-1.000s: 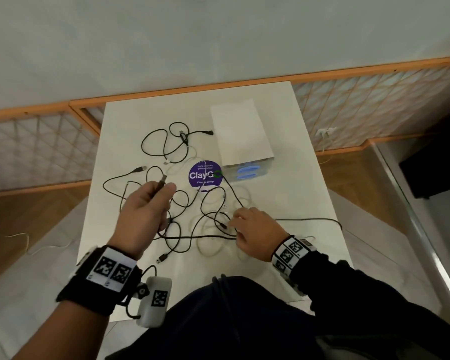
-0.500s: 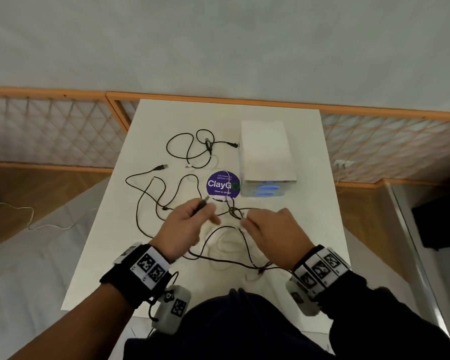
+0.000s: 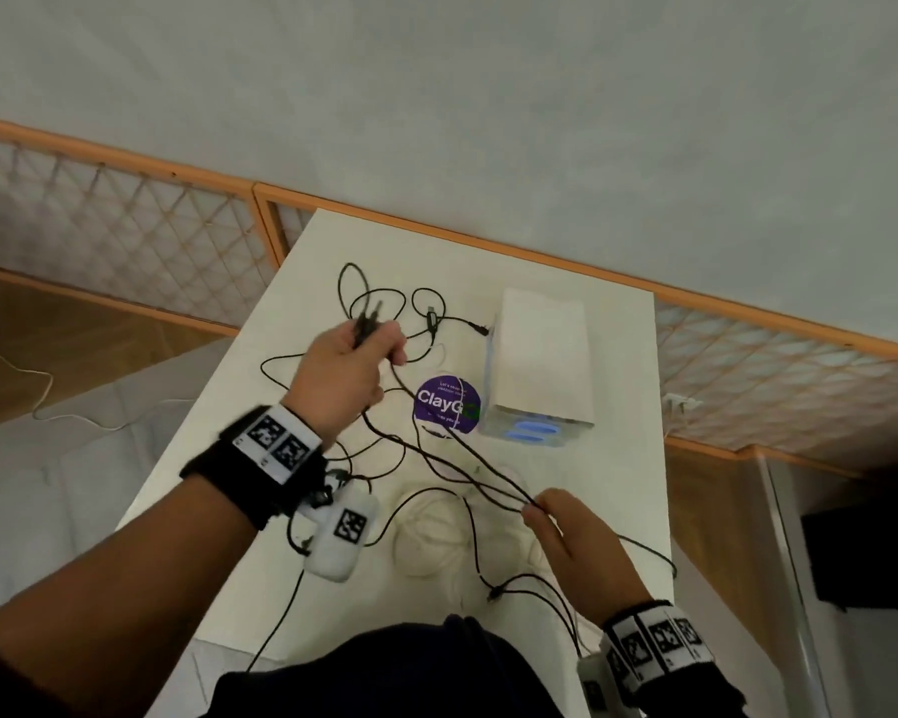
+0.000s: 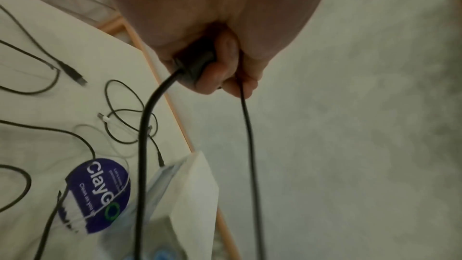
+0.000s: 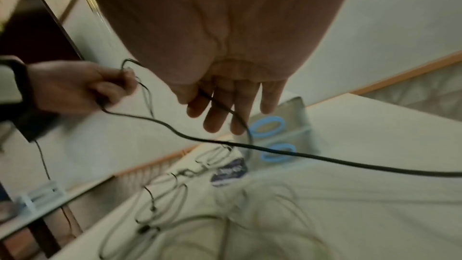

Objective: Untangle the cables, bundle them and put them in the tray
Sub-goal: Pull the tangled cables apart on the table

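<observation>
Several thin black cables (image 3: 452, 448) lie tangled across the white table (image 3: 618, 500). My left hand (image 3: 379, 344) is raised over the far left part of the table and grips black plug ends (image 3: 366, 321); the left wrist view shows a black plug (image 4: 197, 62) and a thin strand inside the fist (image 4: 220, 78). My right hand (image 3: 535, 510) pinches black strands between thumb and forefinger near the table's front. In the right wrist view the other fingers (image 5: 215, 118) stay straight. The strands run taut between both hands. A white box-like tray (image 3: 537, 365) with blue handles stands at the back right.
A round purple sticker (image 3: 447, 404) lies beside the tray. A pale white cable coil (image 3: 400, 541) rests near the front edge. An orange-framed lattice fence (image 3: 125, 225) runs behind the table. A dark cabinet (image 3: 872, 551) stands on the right.
My left hand has lifted and moved away to the far left with the plug ends. My right hand has drawn back toward the near edge, stretching black strands between the hands.
</observation>
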